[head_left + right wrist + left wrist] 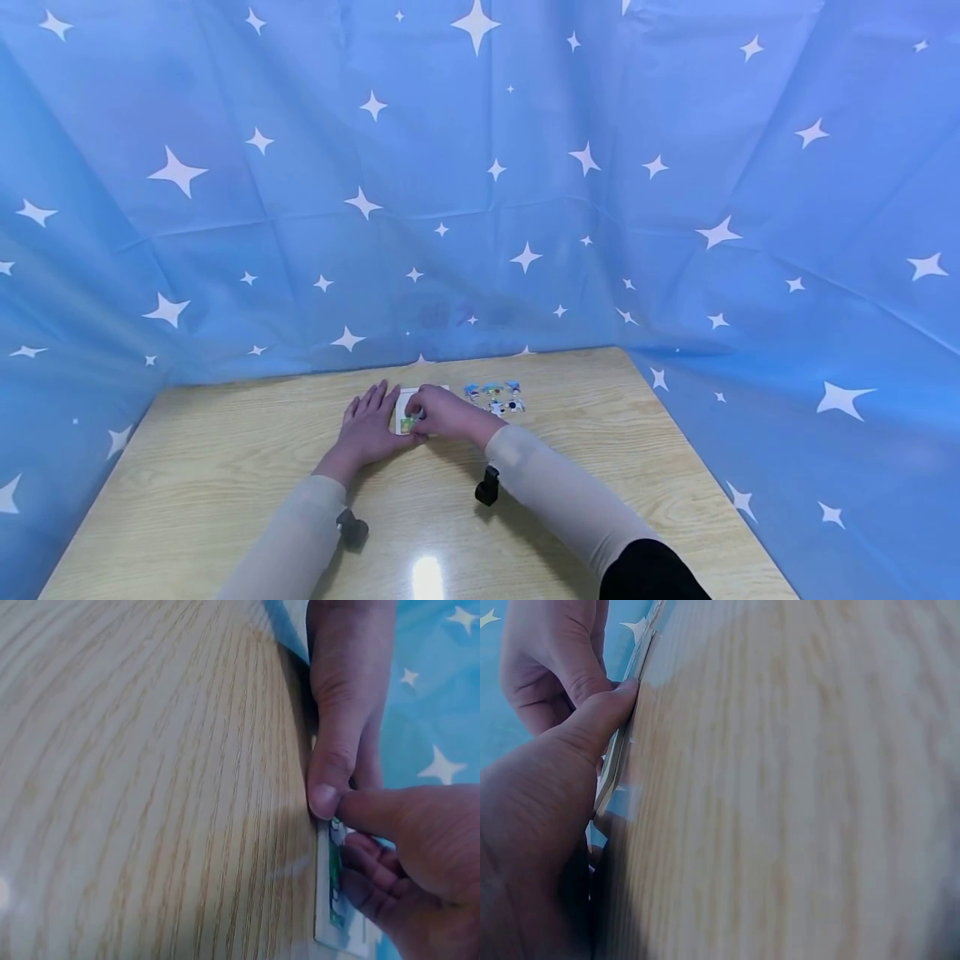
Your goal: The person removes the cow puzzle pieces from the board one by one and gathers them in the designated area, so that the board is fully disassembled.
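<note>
A white-bordered puzzle board (400, 408) lies flat near the table's far edge, with a green and yellow part of its picture (407, 424) showing. My left hand (375, 432) rests along the board's left side, fingers stretched out and thumb on its near edge. Over the board, my right hand (450, 414) bends its fingers and appears to pinch a small puzzle piece (419, 414), mostly hidden by them. In the right wrist view, both thumbs meet at the board's edge (322, 900), and the right fingers (360, 877) curl above the green picture.
Several loose puzzle pieces (497, 407) lie in rows just right of the board on the wooden table (225, 467). A blue curtain with white stars (450, 208) hangs behind and beside the table.
</note>
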Tool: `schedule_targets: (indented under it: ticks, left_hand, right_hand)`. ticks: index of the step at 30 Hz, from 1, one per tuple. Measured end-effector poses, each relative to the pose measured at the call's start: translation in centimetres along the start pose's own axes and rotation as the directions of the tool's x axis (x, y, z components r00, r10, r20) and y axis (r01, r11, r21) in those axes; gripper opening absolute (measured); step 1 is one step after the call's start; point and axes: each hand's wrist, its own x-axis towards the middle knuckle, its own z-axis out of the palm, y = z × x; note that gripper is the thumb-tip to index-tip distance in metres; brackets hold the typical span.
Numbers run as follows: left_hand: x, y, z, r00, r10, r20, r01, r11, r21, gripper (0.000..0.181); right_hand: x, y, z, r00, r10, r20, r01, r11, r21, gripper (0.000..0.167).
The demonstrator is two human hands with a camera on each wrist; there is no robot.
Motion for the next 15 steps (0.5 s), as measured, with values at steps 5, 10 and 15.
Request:
schedule_targets:
  ticks: [5, 10, 15]
  left_hand:
    - [-0.4, 0.7, -0.6, 1.000, 0.004, -0.011, -0.004, 1.000, -0.014, 0.126]
    - [-0.4, 0.8, -0.6, 1.000, 0.001, -0.011, -0.001, 1.000, -0.016, 0.126]
    - [-0.2, 0.3, -0.2, 1.000, 0.015, -0.026, -0.015, 1.000, -0.016, 0.127]
  right_hand:
    - [0.2, 0.2, 0.0, 1.000, -0.010, -0.010, 0.011, 0.998, 0.062, 0.026]
    - [0.3, 0.6, 0.2, 0.999, -0.032, -0.023, 0.035, 0.992, 0.124, 0.027]
    - [0.2, 0.7, 0.3, 0.999, -0.036, -0.039, 0.040, 0.991, 0.127, 0.028]
